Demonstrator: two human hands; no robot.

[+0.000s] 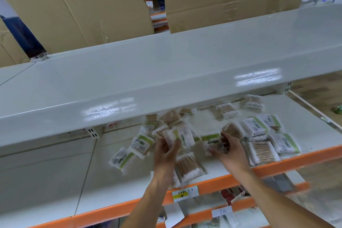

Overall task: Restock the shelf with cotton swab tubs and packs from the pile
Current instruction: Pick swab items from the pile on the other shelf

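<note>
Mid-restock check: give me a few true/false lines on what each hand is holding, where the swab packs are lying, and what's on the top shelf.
1. The left hand holds a cotton swab pack. True.
2. The right hand is empty and hanging by the side. False: it grips a green-labelled pack over the shelf.
3. Loose packs lie scattered on the orange-edged shelf. True.
4. The top shelf is filled with packs. False: no packs show on it.
</note>
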